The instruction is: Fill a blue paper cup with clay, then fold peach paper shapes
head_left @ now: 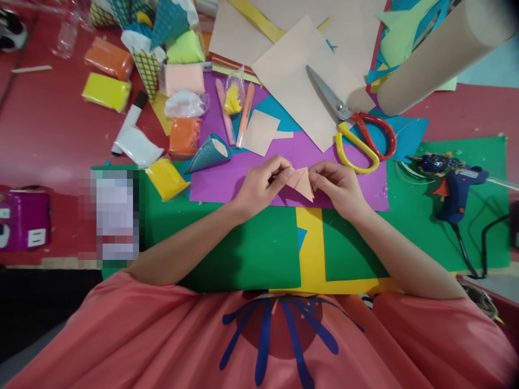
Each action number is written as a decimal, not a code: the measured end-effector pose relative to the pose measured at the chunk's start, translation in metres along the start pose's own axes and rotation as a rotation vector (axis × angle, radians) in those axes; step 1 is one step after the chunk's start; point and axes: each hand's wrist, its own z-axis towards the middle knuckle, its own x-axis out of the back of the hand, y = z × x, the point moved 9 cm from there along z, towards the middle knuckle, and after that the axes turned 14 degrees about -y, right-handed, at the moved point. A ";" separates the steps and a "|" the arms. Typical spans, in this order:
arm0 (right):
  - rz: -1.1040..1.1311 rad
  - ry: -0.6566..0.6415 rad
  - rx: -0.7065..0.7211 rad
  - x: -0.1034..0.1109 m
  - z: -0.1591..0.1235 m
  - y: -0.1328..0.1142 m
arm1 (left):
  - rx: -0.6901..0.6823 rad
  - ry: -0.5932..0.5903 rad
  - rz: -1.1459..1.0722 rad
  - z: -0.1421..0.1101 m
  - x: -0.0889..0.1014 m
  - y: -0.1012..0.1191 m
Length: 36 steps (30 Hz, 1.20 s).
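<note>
A small peach piece of folded paper [300, 183] is held between my two hands, above the purple sheet [243, 181]. My left hand [263, 183] pinches its left corner with thumb and forefinger. On the other side, my right hand [336, 183] grips the paper's right edge. Creases run across the paper, and its lower tip points down toward me. Just beyond my right hand lie large scissors [344, 116] with one red and one yellow handle, blades apart. A blue patterned paper cone [210, 153] rests on its side left of my left hand.
A blue glue gun [458, 189] with its cord lies on the green sheet [425, 254] at right. Clay packets, including an orange one [184, 136], a marker [130, 121] and paper cones crowd the left. A peach paper roll [441, 59] leans in at upper right.
</note>
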 end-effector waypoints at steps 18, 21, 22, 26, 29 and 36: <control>-0.058 0.016 -0.003 0.000 0.000 -0.001 | 0.020 -0.024 -0.054 0.000 -0.002 -0.003; -0.093 0.037 0.008 0.001 -0.001 -0.003 | 0.026 -0.022 -0.073 -0.001 -0.002 -0.003; -0.108 0.045 0.013 0.001 -0.001 -0.003 | 0.029 -0.022 -0.074 -0.001 -0.002 -0.003; -0.145 0.053 0.041 0.001 -0.002 -0.006 | 0.038 -0.029 -0.061 0.000 -0.003 -0.004; -0.164 0.052 0.057 0.001 -0.003 -0.007 | 0.026 -0.029 -0.059 0.001 -0.002 -0.002; -0.198 0.072 0.057 0.002 -0.004 -0.007 | 0.031 -0.038 -0.049 0.001 -0.003 -0.002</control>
